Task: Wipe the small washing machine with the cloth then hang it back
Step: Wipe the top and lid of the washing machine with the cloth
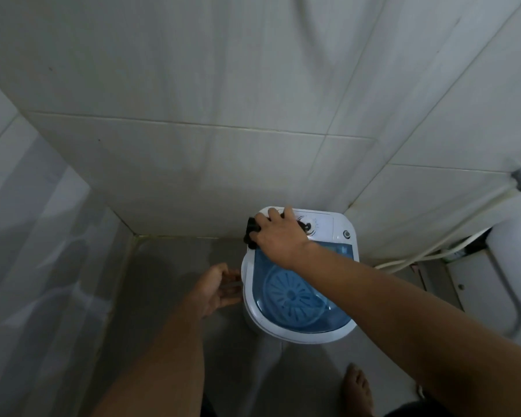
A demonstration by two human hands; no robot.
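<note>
Small washing machine point(301, 329), white with blue translucent lid point(328, 314): standing on the tiled floor point(175, 266) in the corner, close to the tiled wall point(223, 161). Cloth point(251, 233), dark: lying bunched on the white control panel point(325, 225) at the back left, being pressed flat under the right hand point(280, 233), grip spread over it with fingers extended. Left hand point(218, 288): hovering just beside the machine's left flank, grip loosely open, holding nothing. Bare foot point(357, 389): resting on floor, near the front. Hose point(451, 236): running along the right wall.
</note>
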